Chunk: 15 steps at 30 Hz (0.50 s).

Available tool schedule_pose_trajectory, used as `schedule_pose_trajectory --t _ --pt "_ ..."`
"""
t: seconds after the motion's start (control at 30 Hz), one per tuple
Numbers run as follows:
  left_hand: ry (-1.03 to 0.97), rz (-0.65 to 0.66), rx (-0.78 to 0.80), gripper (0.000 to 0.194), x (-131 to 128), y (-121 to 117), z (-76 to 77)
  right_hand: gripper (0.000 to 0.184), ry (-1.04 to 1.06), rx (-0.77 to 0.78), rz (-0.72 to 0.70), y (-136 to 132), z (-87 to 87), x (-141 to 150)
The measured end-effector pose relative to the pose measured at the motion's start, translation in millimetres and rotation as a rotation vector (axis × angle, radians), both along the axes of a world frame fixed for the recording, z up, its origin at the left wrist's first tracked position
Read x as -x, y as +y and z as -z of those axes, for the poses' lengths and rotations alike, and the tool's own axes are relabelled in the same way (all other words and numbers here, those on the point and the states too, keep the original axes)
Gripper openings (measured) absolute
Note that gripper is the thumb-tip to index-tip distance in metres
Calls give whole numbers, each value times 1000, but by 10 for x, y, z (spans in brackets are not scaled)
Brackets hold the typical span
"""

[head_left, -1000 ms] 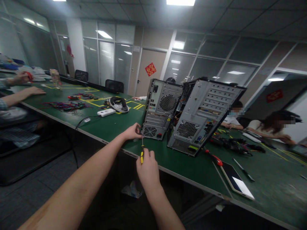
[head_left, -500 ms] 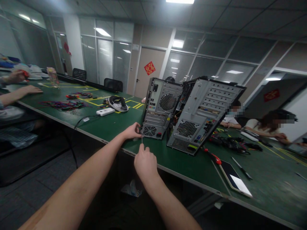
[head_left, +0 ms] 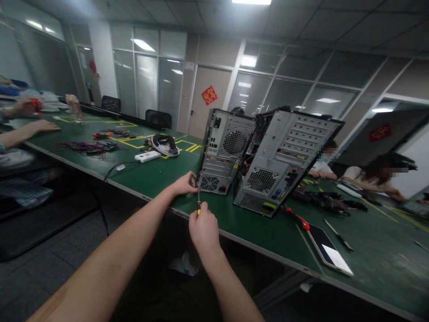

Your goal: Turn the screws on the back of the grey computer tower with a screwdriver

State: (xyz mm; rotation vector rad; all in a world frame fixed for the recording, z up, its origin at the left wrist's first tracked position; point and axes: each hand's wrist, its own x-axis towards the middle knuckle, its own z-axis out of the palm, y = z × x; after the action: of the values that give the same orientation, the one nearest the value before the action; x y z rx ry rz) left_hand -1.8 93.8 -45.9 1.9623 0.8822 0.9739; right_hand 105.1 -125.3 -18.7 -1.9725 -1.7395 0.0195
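A black and yellow screwdriver [head_left: 199, 205] is in my right hand [head_left: 204, 226], its fingers wrapped round the handle. The metal shaft points up and away at the lower left corner of a computer case [head_left: 217, 154], which stands with its rear panel facing me. Beside that corner is my left hand [head_left: 185, 184], fingers curled and thumb close to the screwdriver's tip. What lies between those fingers is too small to make out. A second computer case [head_left: 268, 165], larger and tilted in view, stands just to the right.
On the green table [head_left: 161, 179] lie a white power strip [head_left: 147, 156], a bundle of thin wires [head_left: 90, 147] and a black-and-white headset-like object [head_left: 165, 145]. Right of the cases are red-handled pliers [head_left: 302, 222], a phone [head_left: 330, 250], a pen-like tool [head_left: 338, 235] and cables [head_left: 325, 201]. Other people sit at both sides.
My right hand has turned about the screwdriver handle: the yellow part was covered half a second ago and shows again now. My left hand stays at the case corner.
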Motion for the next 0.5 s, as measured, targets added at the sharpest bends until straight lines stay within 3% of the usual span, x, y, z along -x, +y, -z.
schedule_pose_trajectory --t 0.3,0.4,0.5 --pt "-24 4 19 62 -17 26 23 16 469 -126 -1 28 129 -68" --pt "-23 5 13 63 -14 28 27 14 709 -203 -26 112 269 -77" --pt "-17 -2 7 63 -11 27 29 13 1105 -255 -77 208 400 -59"
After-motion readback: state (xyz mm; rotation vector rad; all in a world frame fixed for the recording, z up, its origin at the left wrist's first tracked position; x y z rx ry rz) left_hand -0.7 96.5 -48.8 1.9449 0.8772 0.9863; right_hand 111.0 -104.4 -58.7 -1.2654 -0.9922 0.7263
